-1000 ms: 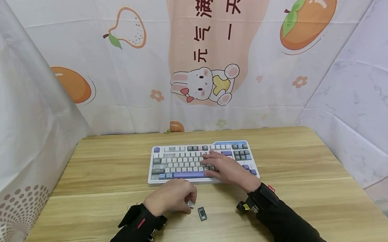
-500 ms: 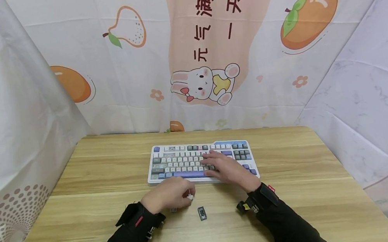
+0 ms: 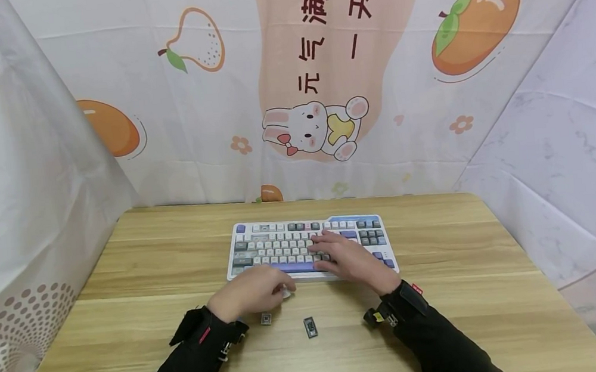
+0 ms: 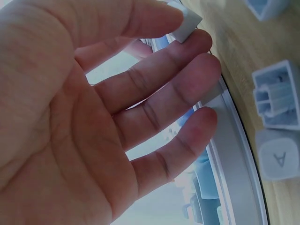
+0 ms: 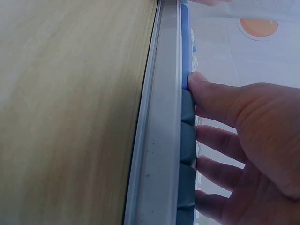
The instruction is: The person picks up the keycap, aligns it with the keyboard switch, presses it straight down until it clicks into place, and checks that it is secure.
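My left hand (image 3: 251, 290) is just in front of the keyboard (image 3: 275, 281), at its lower left. Between thumb and index finger it pinches a pale keycap (image 4: 187, 24), partly covered by the thumb. The other left fingers lie loosely bent over the keyboard's front edge. My right hand (image 3: 347, 259) rests on the right half of the keys, fingers spread. In the right wrist view, its thumb touches the end of the purple space bar (image 5: 186, 56). Behind the left hand lies a loose keycap (image 3: 266, 319).
A small dark rectangular piece (image 3: 310, 327) lies on the wooden table (image 3: 445, 255) between the forearms. Up close, an overturned keycap (image 4: 281, 96) sits beside a keycap marked A (image 4: 280, 155). A printed curtain (image 3: 407, 139) hangs behind the table.
The left hand has moved up and left toward the keyboard, carrying the pinched keycap. A loose keycap on the table has come into full view. The right hand stays put.
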`<state>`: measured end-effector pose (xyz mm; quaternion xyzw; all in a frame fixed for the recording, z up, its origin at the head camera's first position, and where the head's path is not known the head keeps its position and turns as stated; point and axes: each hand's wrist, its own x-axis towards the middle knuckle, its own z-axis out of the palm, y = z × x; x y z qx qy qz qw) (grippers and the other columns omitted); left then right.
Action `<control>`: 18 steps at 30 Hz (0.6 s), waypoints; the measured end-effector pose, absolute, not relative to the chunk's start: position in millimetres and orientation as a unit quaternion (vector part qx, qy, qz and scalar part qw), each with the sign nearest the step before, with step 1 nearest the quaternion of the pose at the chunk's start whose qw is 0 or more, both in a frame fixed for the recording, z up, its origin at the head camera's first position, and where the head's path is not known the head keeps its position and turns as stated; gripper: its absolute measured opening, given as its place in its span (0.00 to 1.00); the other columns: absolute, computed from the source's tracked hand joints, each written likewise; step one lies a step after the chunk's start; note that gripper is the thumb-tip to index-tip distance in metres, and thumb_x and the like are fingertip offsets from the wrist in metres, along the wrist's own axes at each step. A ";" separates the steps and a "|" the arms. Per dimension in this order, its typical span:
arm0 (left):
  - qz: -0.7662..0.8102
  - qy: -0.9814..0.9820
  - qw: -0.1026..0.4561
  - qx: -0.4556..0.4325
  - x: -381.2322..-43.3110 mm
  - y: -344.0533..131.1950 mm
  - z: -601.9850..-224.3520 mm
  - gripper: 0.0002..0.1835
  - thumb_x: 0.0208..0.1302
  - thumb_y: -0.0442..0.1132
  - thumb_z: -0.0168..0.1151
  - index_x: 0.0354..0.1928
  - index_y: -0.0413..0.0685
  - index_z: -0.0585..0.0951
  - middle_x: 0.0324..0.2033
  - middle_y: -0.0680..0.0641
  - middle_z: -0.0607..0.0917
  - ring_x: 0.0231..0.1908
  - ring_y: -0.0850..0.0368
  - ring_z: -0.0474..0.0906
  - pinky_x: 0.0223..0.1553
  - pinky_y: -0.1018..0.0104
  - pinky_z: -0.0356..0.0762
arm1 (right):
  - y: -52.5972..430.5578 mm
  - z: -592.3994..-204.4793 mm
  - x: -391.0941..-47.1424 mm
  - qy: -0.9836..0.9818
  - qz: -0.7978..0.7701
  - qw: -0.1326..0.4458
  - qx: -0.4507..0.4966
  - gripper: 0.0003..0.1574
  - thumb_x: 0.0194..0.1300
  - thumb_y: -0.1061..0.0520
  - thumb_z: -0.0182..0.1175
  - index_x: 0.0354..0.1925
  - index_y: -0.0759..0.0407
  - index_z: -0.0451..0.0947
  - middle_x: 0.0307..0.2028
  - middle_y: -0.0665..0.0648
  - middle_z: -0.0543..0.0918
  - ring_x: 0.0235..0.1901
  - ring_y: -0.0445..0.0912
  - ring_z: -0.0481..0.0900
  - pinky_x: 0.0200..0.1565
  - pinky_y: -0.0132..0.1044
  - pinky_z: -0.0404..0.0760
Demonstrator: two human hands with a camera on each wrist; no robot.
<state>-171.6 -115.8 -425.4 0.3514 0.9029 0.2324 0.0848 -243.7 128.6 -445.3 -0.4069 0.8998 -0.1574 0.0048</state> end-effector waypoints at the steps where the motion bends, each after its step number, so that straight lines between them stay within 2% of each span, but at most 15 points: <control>1: 0.235 0.902 0.087 0.352 -171.8 -116.2 -425.1 0.12 0.61 0.32 0.58 0.43 0.49 0.86 0.39 0.55 0.86 0.36 0.66 0.78 0.38 0.67 0.76 | 128.7 -445.4 -243.7 0.900 -0.157 0.005 -0.406 0.26 0.65 0.45 0.58 0.57 0.55 0.77 0.63 0.60 0.72 0.65 0.57 0.61 0.62 0.49 0.60; 9: 0.228 0.905 0.104 0.343 -172.5 -119.1 -423.3 0.16 0.51 0.25 0.60 0.40 0.48 0.86 0.33 0.55 0.84 0.29 0.65 0.74 0.33 0.69 0.74 | 129.1 -445.2 -243.5 0.897 -0.162 0.005 -0.410 0.26 0.66 0.45 0.57 0.57 0.56 0.76 0.62 0.61 0.72 0.65 0.58 0.61 0.62 0.49 0.60; 14: 0.229 0.904 0.112 0.343 -173.0 -119.3 -424.1 0.10 0.50 0.35 0.69 0.37 0.50 0.85 0.25 0.59 0.80 0.25 0.67 0.73 0.29 0.69 0.73 | 129.1 -444.2 -243.8 0.895 -0.166 0.004 -0.414 0.25 0.66 0.46 0.58 0.57 0.56 0.77 0.62 0.61 0.72 0.65 0.58 0.62 0.62 0.50 0.61; 18: 0.233 0.903 0.121 0.340 -173.1 -118.6 -424.5 0.08 0.51 0.40 0.70 0.35 0.52 0.84 0.22 0.61 0.78 0.23 0.67 0.72 0.26 0.69 0.72 | 129.2 -444.0 -243.5 0.895 -0.168 0.005 -0.413 0.25 0.66 0.46 0.58 0.57 0.56 0.77 0.62 0.62 0.72 0.65 0.58 0.61 0.62 0.50 0.61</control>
